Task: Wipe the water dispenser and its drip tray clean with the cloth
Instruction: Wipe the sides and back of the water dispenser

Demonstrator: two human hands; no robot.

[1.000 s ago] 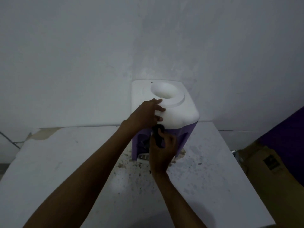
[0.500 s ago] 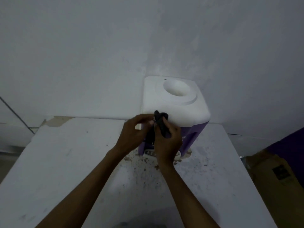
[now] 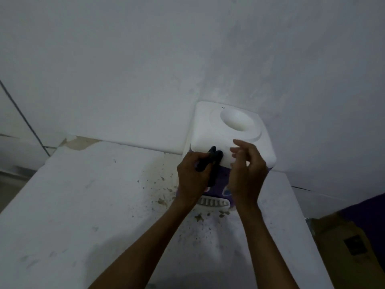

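Two hands hover before the water dispenser (image 3: 210,130). The left hand (image 3: 192,178) grips the dark cloth (image 3: 213,161), bunched for wiping; the right hand (image 3: 246,172) is loosely spread, holding nothing.

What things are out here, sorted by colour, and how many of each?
White: 3, the water dispenser's top, the drip tray, the table.
Purple: 1, the dispenser's front.
Dark: 1, the cloth, gripped by the left hand; the right hand holds nothing.
Brown: 1, the cardboard box.
Total: 6.
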